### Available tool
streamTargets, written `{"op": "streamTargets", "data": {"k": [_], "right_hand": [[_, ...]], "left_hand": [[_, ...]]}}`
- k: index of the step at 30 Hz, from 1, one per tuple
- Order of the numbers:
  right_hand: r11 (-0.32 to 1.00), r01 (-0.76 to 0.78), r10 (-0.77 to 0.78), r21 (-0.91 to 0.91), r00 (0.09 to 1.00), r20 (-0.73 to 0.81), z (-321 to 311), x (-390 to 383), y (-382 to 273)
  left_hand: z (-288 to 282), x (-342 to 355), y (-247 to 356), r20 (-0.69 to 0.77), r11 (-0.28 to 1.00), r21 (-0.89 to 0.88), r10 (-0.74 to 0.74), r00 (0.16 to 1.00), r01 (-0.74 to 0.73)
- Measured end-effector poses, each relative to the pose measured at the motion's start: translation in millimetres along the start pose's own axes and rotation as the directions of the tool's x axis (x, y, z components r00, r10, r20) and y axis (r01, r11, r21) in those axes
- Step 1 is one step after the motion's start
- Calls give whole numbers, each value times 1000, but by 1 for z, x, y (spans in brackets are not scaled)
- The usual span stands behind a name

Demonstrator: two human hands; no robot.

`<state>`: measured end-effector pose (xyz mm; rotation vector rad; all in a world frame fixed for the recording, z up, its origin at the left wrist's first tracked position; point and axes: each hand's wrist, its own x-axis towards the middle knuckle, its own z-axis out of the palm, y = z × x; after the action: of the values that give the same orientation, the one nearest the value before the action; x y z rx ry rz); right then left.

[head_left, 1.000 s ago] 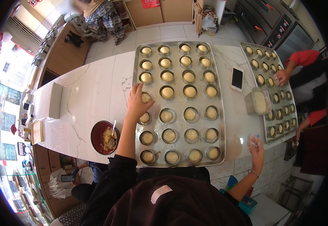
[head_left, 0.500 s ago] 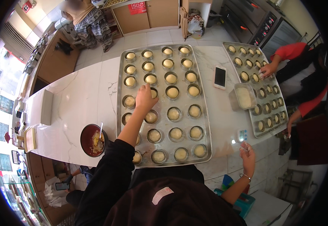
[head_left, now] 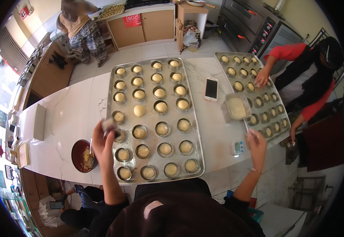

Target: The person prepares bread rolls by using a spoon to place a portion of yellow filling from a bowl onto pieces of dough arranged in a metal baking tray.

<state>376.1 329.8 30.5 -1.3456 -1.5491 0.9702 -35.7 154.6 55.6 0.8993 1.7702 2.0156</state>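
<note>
A large metal tray (head_left: 199, 130) holds rows of round dough balls, most sitting inside metal rings. In the fourth row from the far end, one dough ball (head_left: 139, 111) rests on the tray with no ring around it. My left hand (head_left: 103, 145) is over the tray's left edge, its fingers closed on a metal ring (head_left: 109, 125) that is smeared by motion. Off the tray to the right, my right hand (head_left: 257, 147) is raised by a small digital timer (head_left: 237, 148). Its fingers are pinched together; whatever they hold is too small to make out.
A red bowl (head_left: 76, 152) with a spoon and yellow filling stands left of the tray. To the right are a phone (head_left: 211, 89), a plastic tub (head_left: 237, 107) of pale contents and a second tray (head_left: 229, 58). A co-worker's hand (head_left: 262, 78) is over that tray.
My left hand has moved left and toward me from the middle of the tray with a metal ring, leaving one dough ball bare. My right hand has risen slightly. The whole view has shifted.
</note>
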Motion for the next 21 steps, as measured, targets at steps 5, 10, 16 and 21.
{"op": "streamTargets", "data": {"k": [5, 10, 16, 21], "right_hand": [[892, 296, -256, -343, 954, 156, 40, 103, 7], [448, 432, -211, -782, 902, 377, 75, 153, 45], [547, 318, -157, -775, 948, 278, 71, 169, 58], [684, 426, -181, -592, 886, 428, 51, 157, 22]], "left_hand": [[-94, -85, -22, -363, 970, 217, 187, 913, -112], [-182, -135, -37, -851, 996, 59, 13, 525, 71], [-222, -139, -55, -921, 968, -224, -248, 300, 111], [-254, -111, -88, -960, 988, -139, -151, 237, 67]]}}
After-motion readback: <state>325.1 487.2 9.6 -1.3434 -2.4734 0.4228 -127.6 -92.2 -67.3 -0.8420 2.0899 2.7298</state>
